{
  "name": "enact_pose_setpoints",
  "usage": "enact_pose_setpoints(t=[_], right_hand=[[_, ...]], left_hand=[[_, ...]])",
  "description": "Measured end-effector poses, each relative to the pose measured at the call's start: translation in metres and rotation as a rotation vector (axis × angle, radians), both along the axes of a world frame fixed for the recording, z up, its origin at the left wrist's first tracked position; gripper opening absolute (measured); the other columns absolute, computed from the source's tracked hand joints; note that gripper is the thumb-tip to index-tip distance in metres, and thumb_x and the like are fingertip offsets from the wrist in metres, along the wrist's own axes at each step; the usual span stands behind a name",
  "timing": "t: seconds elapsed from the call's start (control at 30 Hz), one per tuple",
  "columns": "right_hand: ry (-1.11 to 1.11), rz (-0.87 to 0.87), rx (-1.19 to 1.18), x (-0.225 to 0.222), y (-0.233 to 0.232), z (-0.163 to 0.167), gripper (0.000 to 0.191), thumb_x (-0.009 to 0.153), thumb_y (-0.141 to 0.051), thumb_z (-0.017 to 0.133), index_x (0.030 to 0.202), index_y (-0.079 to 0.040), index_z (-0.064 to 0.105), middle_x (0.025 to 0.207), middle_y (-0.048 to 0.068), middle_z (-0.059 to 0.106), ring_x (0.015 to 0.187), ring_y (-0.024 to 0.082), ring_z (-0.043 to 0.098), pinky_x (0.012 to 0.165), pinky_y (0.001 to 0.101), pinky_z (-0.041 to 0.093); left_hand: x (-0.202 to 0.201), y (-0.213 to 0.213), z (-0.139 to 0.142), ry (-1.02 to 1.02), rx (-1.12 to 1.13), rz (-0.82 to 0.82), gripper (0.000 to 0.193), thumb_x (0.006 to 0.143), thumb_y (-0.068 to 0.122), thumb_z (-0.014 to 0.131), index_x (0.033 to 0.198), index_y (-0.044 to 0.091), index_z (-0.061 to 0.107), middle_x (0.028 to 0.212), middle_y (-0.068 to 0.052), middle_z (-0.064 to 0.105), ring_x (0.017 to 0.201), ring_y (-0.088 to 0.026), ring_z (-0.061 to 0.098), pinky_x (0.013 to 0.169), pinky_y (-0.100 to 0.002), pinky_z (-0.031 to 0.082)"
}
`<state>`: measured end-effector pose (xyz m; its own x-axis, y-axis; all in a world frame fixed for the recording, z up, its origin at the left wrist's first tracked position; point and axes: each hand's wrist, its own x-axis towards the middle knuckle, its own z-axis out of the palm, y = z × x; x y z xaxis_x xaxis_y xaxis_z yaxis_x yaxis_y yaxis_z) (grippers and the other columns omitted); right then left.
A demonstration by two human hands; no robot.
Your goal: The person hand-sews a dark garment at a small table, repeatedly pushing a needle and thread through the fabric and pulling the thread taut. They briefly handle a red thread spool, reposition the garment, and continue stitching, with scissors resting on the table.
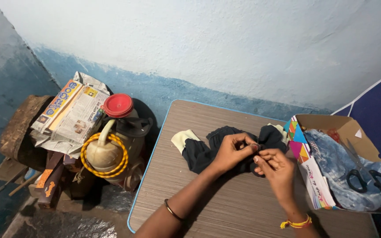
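Blue and white wall stood behind a small brown table [225, 198]. Both hands met over a black cloth [208, 147] in the middle of it. The left hand [232, 150] was curled, pinching a fold of that cloth. The right hand [276, 167] pinched something tiny at the same spot; I could not tell what. To do it well, the fold should be held flat and still. At 3 o'clock sat a cardboard box [353, 128] with black scissors [369, 176]. At 9 o'clock stood a jug [111, 150] and newspapers [73, 117].
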<state>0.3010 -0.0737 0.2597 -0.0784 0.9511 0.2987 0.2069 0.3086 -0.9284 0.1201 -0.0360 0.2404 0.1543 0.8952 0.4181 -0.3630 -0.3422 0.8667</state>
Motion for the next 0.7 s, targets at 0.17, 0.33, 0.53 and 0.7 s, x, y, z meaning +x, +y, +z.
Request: enact_pose_setpoints(t=[0.17, 0.33, 0.53, 0.7], right_hand=[[0.084, 0.020, 0.063, 0.000, -0.003, 0.011, 0.016, 0.089, 0.003, 0.072, 0.102, 0.004, 0.062, 0.091, 0.009, 0.073, 0.077, 0.010, 0.070, 0.065, 0.0224, 0.058], [0.043, -0.022, 0.063, 0.017, -0.002, 0.030, 0.013, 0.092, 0.000, 0.071, 0.103, 0.004, 0.066, 0.084, 0.009, 0.071, 0.067, 0.009, 0.068, 0.059, 0.0213, 0.054], [-0.197, -0.059, 0.300, 0.028, -0.007, 0.059, 0.023, 0.094, -0.001, 0.071, 0.116, 0.004, 0.073, 0.104, 0.004, 0.061, 0.070, 0.003, 0.050, 0.058, 0.0178, 0.040], [-0.257, -0.061, 0.341, 0.017, -0.011, 0.082, 0.014, 0.091, -0.003, 0.072, 0.104, 0.003, 0.074, 0.109, 0.004, 0.062, 0.073, 0.005, 0.059, 0.059, 0.0177, 0.047]], left_hand=[[0.001, -0.002, 0.010, -0.053, 0.058, 0.001, 0.010, 0.094, 0.011, 0.072, 0.093, 0.000, 0.072, 0.087, 0.003, 0.072, 0.080, -0.001, 0.061, 0.071, -0.021, 0.048], [0.006, -0.011, 0.019, 0.098, 0.071, 0.044, 0.012, 0.093, 0.010, 0.075, 0.093, -0.002, 0.073, 0.080, 0.000, 0.068, 0.073, -0.003, 0.055, 0.063, -0.022, 0.043], [0.011, -0.013, 0.036, 0.045, 0.091, 0.007, 0.011, 0.092, 0.011, 0.074, 0.093, 0.000, 0.072, 0.085, -0.001, 0.073, 0.081, -0.003, 0.064, 0.072, -0.023, 0.053], [0.012, -0.018, 0.052, 0.216, 0.270, 0.145, 0.016, 0.090, 0.014, 0.075, 0.094, 0.000, 0.071, 0.088, -0.008, 0.075, 0.082, -0.011, 0.071, 0.077, -0.027, 0.055]])
